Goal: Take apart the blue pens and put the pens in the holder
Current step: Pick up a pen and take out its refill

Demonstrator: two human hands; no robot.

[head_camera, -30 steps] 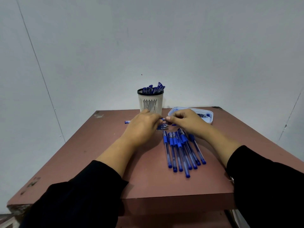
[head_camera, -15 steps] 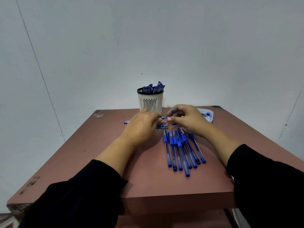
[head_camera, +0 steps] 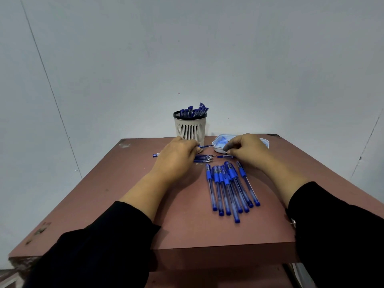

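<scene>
Holding the slim blue pen part (head_camera: 204, 146) steady in my left hand (head_camera: 176, 157) matters most here: I pinch it at the fingertips, and its fine tip pokes out to the right, toward the shallow white plastic tray (head_camera: 218, 149). Its long axis runs roughly left to right across the brown wooden counter (head_camera: 124, 194), nearly level. My right hand (head_camera: 247, 151) hovers over the tray's near edge with fingers curled together; whether they pinch a small piece I cannot tell. To do this well, I judge the small piece should drop inside the tray rather than on its rim, while the left keeps its pinch light so the thin part doesn't bend.

Loose refills (head_camera: 202, 159) lie beside my left hand, tips pointing right. The row of whole blue pens with rubber grips (head_camera: 228, 188) lies nearer me, long axes running away from me, grips at the far end. The white slotted pen holder (head_camera: 190, 128) stands upright at the far edge, already carrying pens.
</scene>
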